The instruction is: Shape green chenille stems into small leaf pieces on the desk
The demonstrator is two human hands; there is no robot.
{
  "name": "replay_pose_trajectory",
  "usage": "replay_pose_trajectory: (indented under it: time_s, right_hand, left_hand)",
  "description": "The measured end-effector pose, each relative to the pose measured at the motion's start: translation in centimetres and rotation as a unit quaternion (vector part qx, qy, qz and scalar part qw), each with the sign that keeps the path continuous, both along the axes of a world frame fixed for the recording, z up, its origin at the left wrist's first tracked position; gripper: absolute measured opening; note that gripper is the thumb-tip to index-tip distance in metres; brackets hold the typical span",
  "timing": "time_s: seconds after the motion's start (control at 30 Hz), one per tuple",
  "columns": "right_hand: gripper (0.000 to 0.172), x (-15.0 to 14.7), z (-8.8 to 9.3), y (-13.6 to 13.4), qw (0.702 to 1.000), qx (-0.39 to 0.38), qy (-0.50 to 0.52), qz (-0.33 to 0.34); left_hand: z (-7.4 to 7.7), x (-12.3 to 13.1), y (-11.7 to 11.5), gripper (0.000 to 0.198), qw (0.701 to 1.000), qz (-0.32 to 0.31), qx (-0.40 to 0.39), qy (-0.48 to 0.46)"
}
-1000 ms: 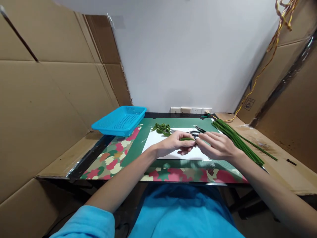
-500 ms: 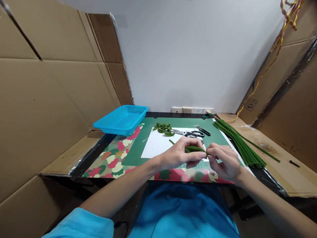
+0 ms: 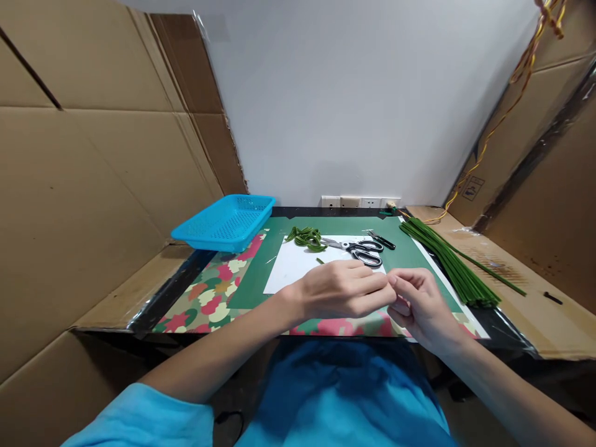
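Note:
My left hand (image 3: 347, 288) is closed with its back turned up, over the white paper's front edge. It hides nearly all of a green pipe cleaner (image 3: 320, 261), whose short end pokes out behind the knuckles. My right hand (image 3: 421, 304) is pinched, thumb and fingers meeting the left fingertips at the pipe cleaner's other end, which the fingers cover. Just beyond the hands lie scissors (image 3: 356, 249) with black-and-white handles, open a little. Bent green pipe cleaner pieces (image 3: 305, 238) form a small heap by the scissors' tips.
A bundle of long green pipe cleaners (image 3: 454, 264) lies to the right, with one stray stem beside it. A small black-handled tool (image 3: 382, 240) rests behind the scissors. At the back left stands a blue basket (image 3: 226, 223). Cardboard walls (image 3: 102, 161) flank the table; sockets (image 3: 350, 202) line the back wall.
My left hand has rolled over so its back faces up, hiding the looped pipe cleaner that showed before. The right hand stays pinched at its fingertips. The view has shifted slightly.

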State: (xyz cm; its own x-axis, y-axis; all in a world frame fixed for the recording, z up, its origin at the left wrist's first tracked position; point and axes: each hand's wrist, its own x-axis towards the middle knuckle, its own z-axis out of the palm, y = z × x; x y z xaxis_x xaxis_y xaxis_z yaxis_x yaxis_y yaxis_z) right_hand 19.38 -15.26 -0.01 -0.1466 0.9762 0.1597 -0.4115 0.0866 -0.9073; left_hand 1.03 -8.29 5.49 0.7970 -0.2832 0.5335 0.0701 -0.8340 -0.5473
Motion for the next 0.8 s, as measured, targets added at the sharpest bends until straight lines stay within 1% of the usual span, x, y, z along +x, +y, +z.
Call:
replay_pose_trajectory:
  time_s: [0.07,0.1,0.13,0.17,0.2,0.23,0.27,0.3,0.33,0.37,0.4,0.43,0.47,0.5,0.53,0.57,0.6,0.63,0.67,0.7,0.73,0.77,0.8]
  right_hand:
    - [0.051,-0.3,0.3,0.1,0.998,-0.055,0.032,0.013]
    - [0.053,-0.3,0.3,0.2,0.996,-0.077,0.040,0.016]
    - [0.053,-0.3,0.3,0.2,0.995,-0.092,0.042,0.017]
    - [0.052,-0.3,0.2,0.2,0.994,-0.100,0.035,0.016]
    - [0.051,-0.2,0.2,0.3,0.995,-0.095,0.019,0.013]
    - [0.049,-0.1,0.1,0.3,0.997,-0.073,-0.011,0.003]
    - [0.047,0.0,0.1,0.3,0.998,-0.035,-0.056,-0.014]
    - [0.044,0.2,0.2,0.2,0.992,0.018,-0.117,-0.037]
    - [0.042,0.5,0.3,0.2,0.976,0.084,-0.191,-0.067]
    - [0.037,0.8,0.5,0.1,0.944,0.158,-0.269,-0.106]
    - [0.030,1.1,0.7,0.1,0.898,0.236,-0.345,-0.139]
    - [0.020,1.4,0.9,0.1,0.845,0.315,-0.398,-0.168]
    - [0.012,1.7,1.2,0.2,0.793,0.388,-0.430,-0.187]
    - [0.009,2.1,1.4,0.2,0.745,0.446,-0.455,-0.197]
    - [0.009,2.4,1.5,0.4,0.705,0.489,-0.473,-0.203]
    - [0.012,2.6,1.7,0.5,0.674,0.520,-0.484,-0.203]
    - [0.014,2.8,1.8,0.6,0.653,0.541,-0.491,-0.199]
    - [0.015,2.9,1.8,0.7,0.643,0.554,-0.492,-0.193]
    - [0.017,2.9,1.8,0.7,0.640,0.563,-0.489,-0.187]
    - [0.017,2.9,1.9,0.6,0.642,0.569,-0.480,-0.182]
    - [0.017,2.8,1.9,0.5,0.647,0.574,-0.469,-0.178]
    - [0.018,2.6,1.9,0.3,0.656,0.574,-0.456,-0.179]
    - [0.018,2.4,1.9,0.0,0.669,0.567,-0.444,-0.182]
  left_hand:
    - [0.1,0.1,0.4,0.023,0.997,0.001,0.082,0.014]
    - [0.0,0.1,0.6,0.022,0.995,-0.005,0.100,0.019]
    - [-0.1,0.1,0.8,0.021,0.995,-0.010,0.100,0.024]
    - [-0.2,0.1,1.0,0.020,0.996,-0.013,0.081,0.028]
    - [-0.4,0.0,1.1,0.020,0.999,-0.012,0.038,0.033]
    - [-0.5,-0.1,1.2,0.020,0.999,-0.008,-0.029,0.037]
    - [-0.6,-0.2,1.2,0.021,0.992,-0.004,-0.117,0.041]
    - [-0.6,-0.3,1.1,0.020,0.975,-0.001,-0.218,0.043]
    - [-0.5,-0.4,1.0,0.018,0.946,0.000,-0.322,0.041]
    - [-0.3,-0.6,0.8,0.016,0.907,-0.002,-0.419,0.036]
    - [-0.1,-0.7,0.6,0.014,0.865,-0.004,-0.502,0.029]
    - [0.3,-0.8,0.4,0.016,0.822,-0.005,-0.569,0.022]
    - [0.6,-0.9,0.2,0.018,0.784,-0.007,-0.621,0.018]
    - [1.0,-0.9,0.1,0.020,0.751,-0.013,-0.660,0.021]
    - [1.2,-1.0,-0.1,0.022,0.720,-0.022,-0.693,0.029]
    - [1.4,-1.0,-0.2,0.023,0.686,-0.031,-0.726,0.040]
    - [1.5,-1.1,-0.3,0.026,0.649,-0.042,-0.758,0.052]
    - [1.6,-1.1,-0.3,0.028,0.609,-0.054,-0.789,0.064]
    - [1.5,-1.1,-0.4,0.030,0.571,-0.065,-0.815,0.071]
    - [1.4,-1.0,-0.4,0.032,0.541,-0.075,-0.834,0.076]
    - [1.2,-1.0,-0.5,0.033,0.521,-0.084,-0.846,0.078]
    - [1.1,-1.0,-0.6,0.033,0.510,-0.091,-0.852,0.079]
    - [0.9,-0.9,-0.7,0.032,0.510,-0.094,-0.852,0.077]
